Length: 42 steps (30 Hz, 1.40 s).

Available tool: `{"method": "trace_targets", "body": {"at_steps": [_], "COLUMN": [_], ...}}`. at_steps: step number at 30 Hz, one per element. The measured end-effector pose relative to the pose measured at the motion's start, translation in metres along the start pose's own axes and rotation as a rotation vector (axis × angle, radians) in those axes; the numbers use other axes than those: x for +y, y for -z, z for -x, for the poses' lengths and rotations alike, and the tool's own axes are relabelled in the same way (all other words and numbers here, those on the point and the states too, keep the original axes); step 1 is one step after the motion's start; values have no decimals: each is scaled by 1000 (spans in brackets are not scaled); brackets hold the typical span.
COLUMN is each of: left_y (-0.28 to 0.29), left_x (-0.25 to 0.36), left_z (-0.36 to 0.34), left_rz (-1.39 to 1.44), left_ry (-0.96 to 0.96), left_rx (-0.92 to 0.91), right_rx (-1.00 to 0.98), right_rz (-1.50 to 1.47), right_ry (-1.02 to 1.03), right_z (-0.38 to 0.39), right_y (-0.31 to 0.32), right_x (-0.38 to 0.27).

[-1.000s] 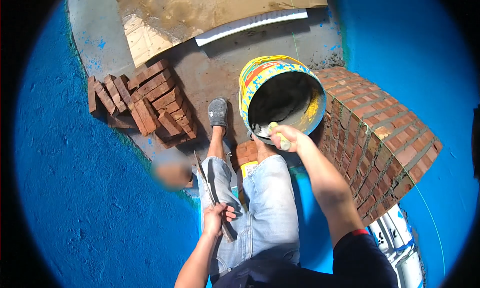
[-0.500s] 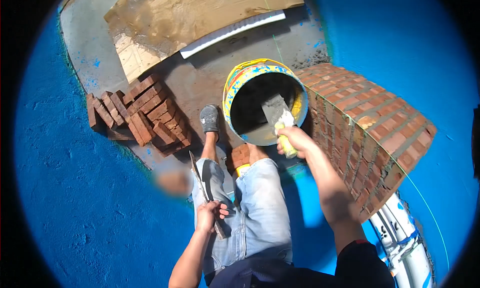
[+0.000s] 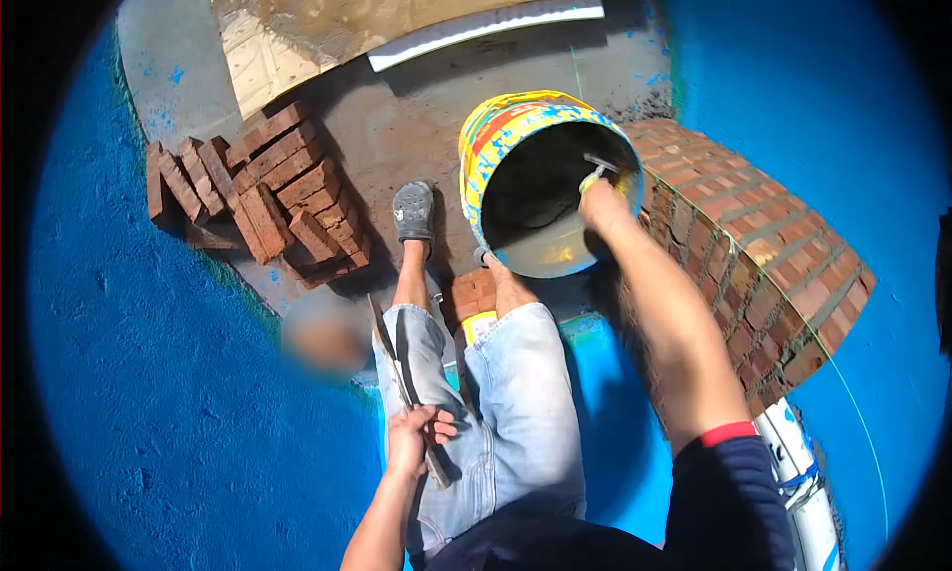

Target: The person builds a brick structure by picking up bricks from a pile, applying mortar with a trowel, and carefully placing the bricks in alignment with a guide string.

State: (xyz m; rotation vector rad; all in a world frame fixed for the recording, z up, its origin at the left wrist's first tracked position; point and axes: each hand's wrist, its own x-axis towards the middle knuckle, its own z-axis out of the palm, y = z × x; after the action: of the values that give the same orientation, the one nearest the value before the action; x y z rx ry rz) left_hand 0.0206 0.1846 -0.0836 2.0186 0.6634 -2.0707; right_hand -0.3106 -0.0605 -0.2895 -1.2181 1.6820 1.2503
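My right hand [image 3: 604, 206] is closed around the yellow handle of a trowel [image 3: 600, 165], reaching inside a yellow, blue-spotted bucket [image 3: 515, 115]. Shadow hides most of the trowel's blade and the dark contents. The bucket tilts, its mouth toward me. Over my left thigh, my left hand [image 3: 416, 437] has its fingers wrapped round a long, thin, dark flat tool [image 3: 394, 363]. This tool shows almost edge-on, so its exact kind is unclear.
Stacked red bricks [image 3: 288, 174] stand left of my feet. A brick wall [image 3: 754, 244] with a green string line rises at right, white pipes [image 3: 808, 502] by its near end. Cardboard [image 3: 327, 26] and a white strip [image 3: 486, 31] lie beyond. Blue surfaces flank both sides.
My right hand has pushed forward and deeper into the bucket with the trowel, whose blade was plainly visible before. The view has shifted slightly; my left hand keeps its hold on the thin tool.
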Motion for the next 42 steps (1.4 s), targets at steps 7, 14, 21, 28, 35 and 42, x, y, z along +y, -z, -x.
{"method": "trace_targets", "body": {"at_steps": [7, 14, 21, 28, 35, 42], "left_y": [13, 20, 12, 5, -6, 2], "left_x": [-2, -3, 5, 5, 13, 6], "left_z": [-6, -2, -5, 2, -3, 3], "left_rz": [103, 59, 6, -2, -91, -128], "left_ry": [24, 29, 26, 25, 41, 16], "left_rx": [-76, -34, -60, -35, -47, 6], "right_rx": [-111, -436, -251, -258, -102, -176], "right_rz": [-121, -667, 115, -586, -28, -369], "right_ry": [-115, -21, 290, -39, 185, 168], "right_z": [45, 49, -6, 88, -38, 58], "right_y": [-52, 2, -93, -25, -39, -84], "right_x": [18, 53, -15, 35, -13, 33]}}
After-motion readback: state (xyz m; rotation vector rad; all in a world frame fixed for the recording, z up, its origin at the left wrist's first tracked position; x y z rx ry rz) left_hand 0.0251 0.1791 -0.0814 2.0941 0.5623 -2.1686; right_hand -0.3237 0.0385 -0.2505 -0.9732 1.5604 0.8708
